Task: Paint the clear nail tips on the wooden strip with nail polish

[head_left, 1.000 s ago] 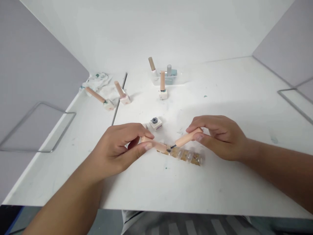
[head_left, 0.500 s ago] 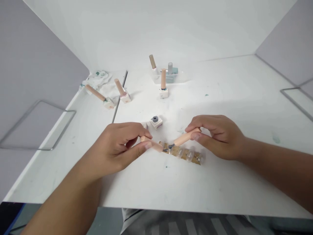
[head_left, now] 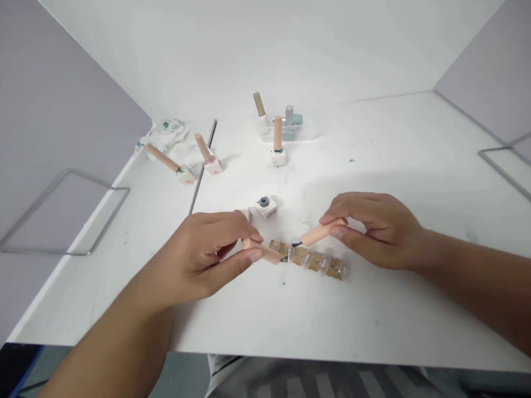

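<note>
Pinched in my left hand (head_left: pixel 219 257) is a peach-handled nail polish brush (head_left: pixel 267 253), its dark tip at the left part of a row of clear false nails (head_left: pixel 307 258) on a brown strip (head_left: pixel 317 266). My right hand (head_left: pixel 371 229) closes thumb and fingers on a second nail polish brush (head_left: pixel 320 234) with a dark grey tip, just above the strip's back edge. Behind the strip stands an uncapped white polish bottle (head_left: pixel 266 206) with a grey-smeared neck. Another white bottle (head_left: pixel 245 212) is partly hidden behind my left hand.
Capped polish bottles stand farther back: one in the middle (head_left: pixel 278 157), one at the left (head_left: pixel 213 165), and one tilted (head_left: pixel 185 174) beside crumpled tissue (head_left: pixel 170 135). A clear tray (head_left: pixel 307 131) holds more bottles near the back wall. A thin dark rod (head_left: pixel 203 166) lies at the left.
My right hand has drawn its brush slightly right, away from the left brush's tip. My left hand has shifted a little right and down, and the two tips are now apart.
</note>
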Action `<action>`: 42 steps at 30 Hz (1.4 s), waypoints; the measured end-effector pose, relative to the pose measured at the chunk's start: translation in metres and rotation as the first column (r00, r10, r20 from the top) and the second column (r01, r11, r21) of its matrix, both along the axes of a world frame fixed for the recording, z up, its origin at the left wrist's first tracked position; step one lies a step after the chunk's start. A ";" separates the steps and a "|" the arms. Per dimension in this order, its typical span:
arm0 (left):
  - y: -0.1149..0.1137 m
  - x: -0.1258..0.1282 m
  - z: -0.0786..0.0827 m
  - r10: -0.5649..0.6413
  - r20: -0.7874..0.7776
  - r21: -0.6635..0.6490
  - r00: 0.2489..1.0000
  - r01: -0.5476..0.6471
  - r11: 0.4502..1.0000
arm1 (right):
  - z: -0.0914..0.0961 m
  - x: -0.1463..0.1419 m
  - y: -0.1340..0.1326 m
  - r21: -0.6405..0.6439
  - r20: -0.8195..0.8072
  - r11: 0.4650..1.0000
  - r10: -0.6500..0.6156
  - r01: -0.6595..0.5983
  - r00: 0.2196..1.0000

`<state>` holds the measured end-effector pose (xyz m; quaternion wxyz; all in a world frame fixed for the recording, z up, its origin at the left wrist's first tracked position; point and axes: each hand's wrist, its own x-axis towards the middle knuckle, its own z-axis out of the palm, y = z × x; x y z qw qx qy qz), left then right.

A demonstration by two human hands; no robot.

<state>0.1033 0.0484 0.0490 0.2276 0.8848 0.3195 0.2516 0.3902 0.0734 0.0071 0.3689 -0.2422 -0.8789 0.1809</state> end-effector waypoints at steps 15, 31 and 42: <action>0.000 0.000 -0.001 -0.023 0.047 0.039 0.999 0.022 0.999 | 0.001 0.001 -0.002 -0.058 -0.076 0.995 0.082 -0.087 0.994; 0.000 0.001 -0.006 0.062 0.049 0.130 0.997 -0.068 0.989 | -0.001 0.001 -0.003 -0.093 -0.102 0.979 0.174 -0.183 0.980; 0.000 0.002 -0.009 0.063 0.047 0.113 0.997 -0.068 0.991 | -0.003 -0.003 -0.003 -0.030 -0.013 0.995 0.092 -0.092 0.996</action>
